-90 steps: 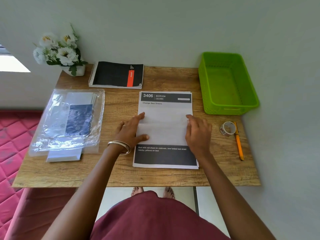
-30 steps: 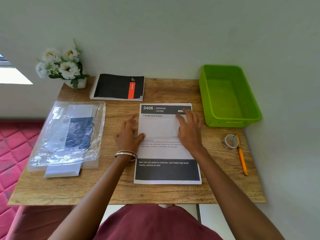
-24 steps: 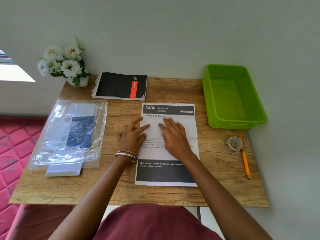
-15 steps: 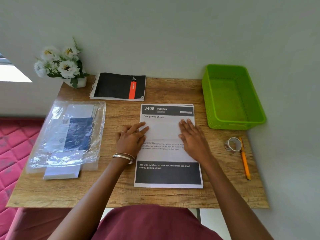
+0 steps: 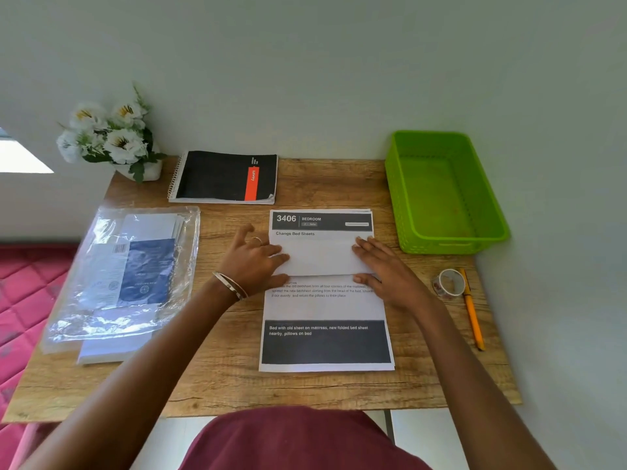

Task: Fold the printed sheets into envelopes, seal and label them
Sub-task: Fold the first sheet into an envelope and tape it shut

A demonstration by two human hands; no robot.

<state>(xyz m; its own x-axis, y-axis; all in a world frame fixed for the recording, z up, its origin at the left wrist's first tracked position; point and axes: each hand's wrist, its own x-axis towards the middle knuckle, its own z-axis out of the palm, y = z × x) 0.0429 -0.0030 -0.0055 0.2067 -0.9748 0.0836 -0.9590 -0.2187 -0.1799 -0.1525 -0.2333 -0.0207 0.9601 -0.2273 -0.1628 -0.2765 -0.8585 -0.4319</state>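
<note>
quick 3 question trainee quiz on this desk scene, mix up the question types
1. True or false: the green basket holds envelopes.
2. What lies beside the orange pen? A) tape roll B) scissors C) stapler
3. Fill in: both hands rest on the folded white ____.

Key:
1. False; it looks empty.
2. A, the tape roll.
3. Paper: left hand and right hand press the folded paper on the printed sheet.

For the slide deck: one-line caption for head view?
Both hands, left hand and right hand, press a folded sheet on printed sheets.
</note>
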